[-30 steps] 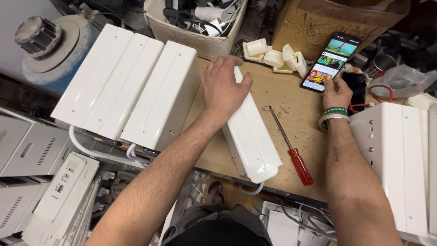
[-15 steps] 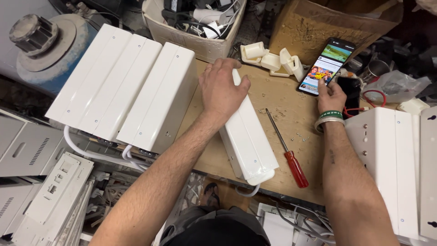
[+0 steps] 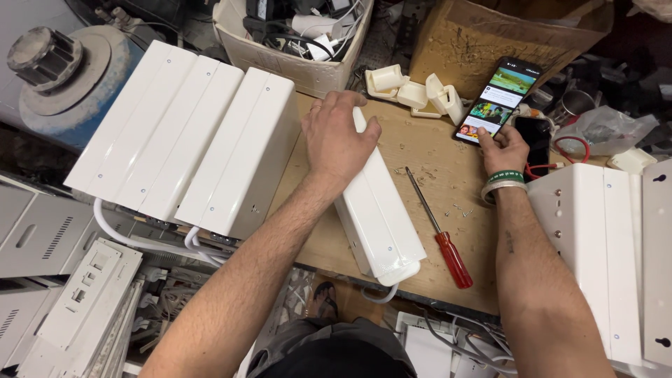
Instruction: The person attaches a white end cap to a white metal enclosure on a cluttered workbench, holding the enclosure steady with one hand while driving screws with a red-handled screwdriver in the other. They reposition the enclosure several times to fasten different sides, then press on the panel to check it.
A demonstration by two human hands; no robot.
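My left hand (image 3: 339, 136) rests palm-down on the far end of a long white plastic casing (image 3: 381, 217) that lies on the wooden bench (image 3: 420, 150), fingers curled over its top. At the right, my right hand (image 3: 504, 149) touches the lower edge of a lit smartphone (image 3: 498, 99) propped against a cardboard box, its thumb on the screen. A green band sits on that wrist. A red-handled screwdriver (image 3: 437, 231) lies on the wood between the two hands, untouched.
Three white casings (image 3: 185, 140) lie side by side on the left. More white casings (image 3: 605, 252) stand at the right. Small white plastic parts (image 3: 413, 91) lie behind. A crate of cables (image 3: 301, 35), a cardboard box (image 3: 490, 35) and a blue motor (image 3: 63, 77) line the back.
My right hand has stayed at the phone, thumb shifting on its screen. My left hand has kept its place on the casing. The view has shifted slightly.
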